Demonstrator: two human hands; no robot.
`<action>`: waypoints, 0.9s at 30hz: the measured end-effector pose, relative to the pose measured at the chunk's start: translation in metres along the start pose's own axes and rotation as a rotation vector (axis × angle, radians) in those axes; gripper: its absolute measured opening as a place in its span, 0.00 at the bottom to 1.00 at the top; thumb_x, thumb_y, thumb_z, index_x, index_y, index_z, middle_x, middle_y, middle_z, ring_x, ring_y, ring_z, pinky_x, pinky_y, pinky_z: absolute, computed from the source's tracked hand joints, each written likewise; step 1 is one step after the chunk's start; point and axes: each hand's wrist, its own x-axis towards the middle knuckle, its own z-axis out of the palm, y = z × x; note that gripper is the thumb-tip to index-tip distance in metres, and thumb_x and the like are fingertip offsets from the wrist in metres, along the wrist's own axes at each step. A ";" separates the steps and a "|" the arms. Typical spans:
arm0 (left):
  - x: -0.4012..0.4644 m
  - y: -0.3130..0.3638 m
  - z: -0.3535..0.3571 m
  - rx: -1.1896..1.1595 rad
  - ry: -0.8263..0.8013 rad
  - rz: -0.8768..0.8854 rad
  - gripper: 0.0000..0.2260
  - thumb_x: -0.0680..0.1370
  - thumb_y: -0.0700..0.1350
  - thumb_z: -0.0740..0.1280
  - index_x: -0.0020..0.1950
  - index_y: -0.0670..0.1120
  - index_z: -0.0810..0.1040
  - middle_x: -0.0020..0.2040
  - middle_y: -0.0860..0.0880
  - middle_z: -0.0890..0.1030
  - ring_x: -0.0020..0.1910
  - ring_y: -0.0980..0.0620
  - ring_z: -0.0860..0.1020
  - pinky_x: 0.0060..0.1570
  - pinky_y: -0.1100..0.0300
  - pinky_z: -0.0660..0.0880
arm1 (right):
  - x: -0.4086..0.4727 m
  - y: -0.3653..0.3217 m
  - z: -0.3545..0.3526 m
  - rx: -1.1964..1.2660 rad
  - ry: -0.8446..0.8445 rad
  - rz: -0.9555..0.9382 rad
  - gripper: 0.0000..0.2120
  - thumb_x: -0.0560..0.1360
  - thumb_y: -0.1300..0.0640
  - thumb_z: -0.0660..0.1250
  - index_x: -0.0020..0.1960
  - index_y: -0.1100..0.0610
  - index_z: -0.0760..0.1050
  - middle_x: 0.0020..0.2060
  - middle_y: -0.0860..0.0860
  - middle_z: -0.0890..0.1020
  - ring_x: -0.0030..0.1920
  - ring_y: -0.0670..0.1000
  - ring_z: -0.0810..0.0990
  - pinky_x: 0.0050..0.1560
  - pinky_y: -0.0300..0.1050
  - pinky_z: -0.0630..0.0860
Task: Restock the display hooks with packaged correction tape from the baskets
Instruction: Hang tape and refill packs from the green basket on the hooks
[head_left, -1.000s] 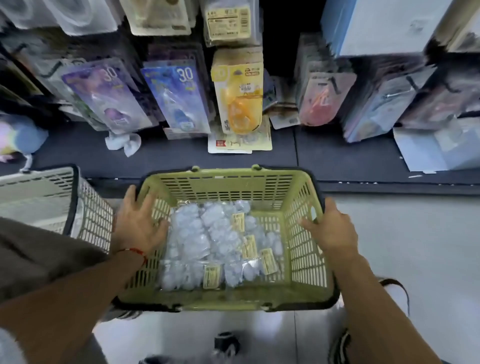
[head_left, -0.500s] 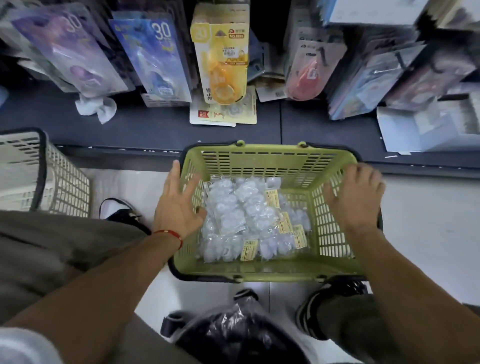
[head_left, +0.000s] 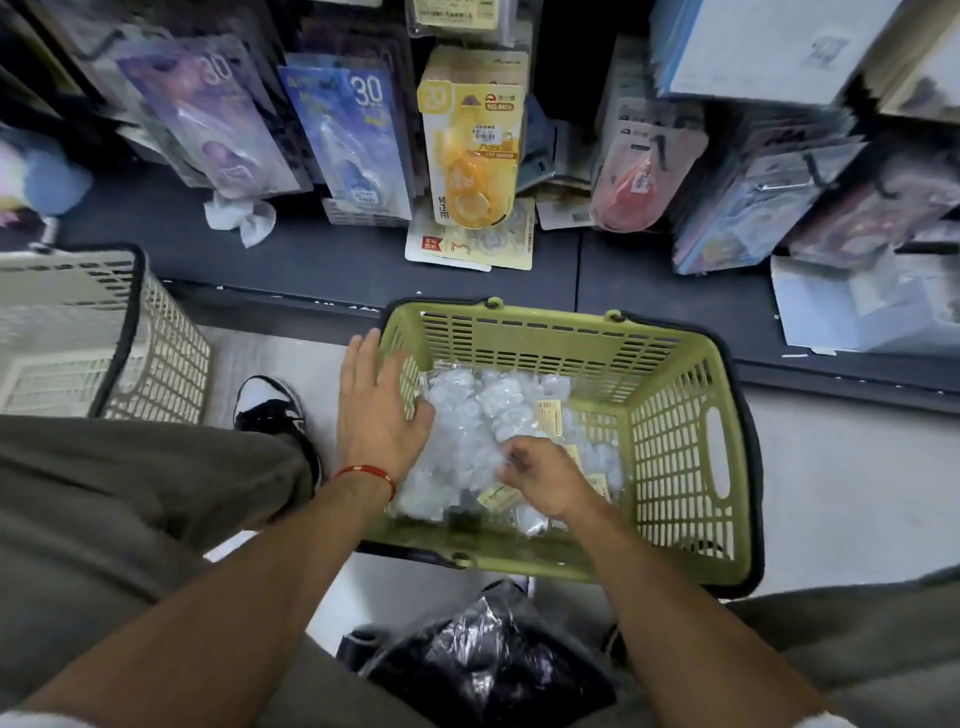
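A green plastic basket sits on the floor in front of the shelf, holding several clear packs of correction tape with yellow labels. My left hand lies flat with straight fingers on the basket's left rim. My right hand is inside the basket, fingers curled round a clear pack near the front. Above, packs of correction tape hang from display hooks: purple, blue, yellow and red.
A beige basket stands on the floor at the left. The dark shelf ledge runs behind both baskets, with loose packs and a crumpled white scrap on it. A black plastic bag lies between my legs, my shoe left of the green basket.
My right hand has left the basket's right rim and dropped inside onto the packs. The left hand stays at the left rim. The basket now sits further right in view.
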 end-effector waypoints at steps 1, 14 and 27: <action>-0.004 0.006 0.002 -0.054 0.044 0.005 0.29 0.76 0.44 0.74 0.76 0.40 0.71 0.81 0.38 0.63 0.82 0.38 0.57 0.81 0.48 0.56 | -0.002 -0.002 -0.012 0.182 0.035 0.020 0.06 0.81 0.62 0.72 0.55 0.65 0.79 0.52 0.55 0.81 0.54 0.55 0.81 0.62 0.56 0.80; -0.032 0.027 0.033 -0.830 -0.102 -0.707 0.14 0.84 0.35 0.63 0.64 0.52 0.72 0.46 0.50 0.81 0.39 0.55 0.78 0.26 0.69 0.72 | 0.014 -0.003 0.004 -0.399 0.371 0.264 0.32 0.80 0.52 0.73 0.78 0.59 0.63 0.71 0.60 0.71 0.71 0.61 0.73 0.71 0.57 0.72; -0.014 0.027 0.016 -0.895 -0.187 -0.917 0.22 0.81 0.58 0.62 0.71 0.48 0.76 0.67 0.41 0.80 0.64 0.35 0.79 0.69 0.37 0.74 | -0.041 -0.011 -0.060 0.519 0.471 -0.032 0.20 0.76 0.67 0.74 0.49 0.40 0.87 0.53 0.31 0.85 0.60 0.44 0.80 0.65 0.54 0.78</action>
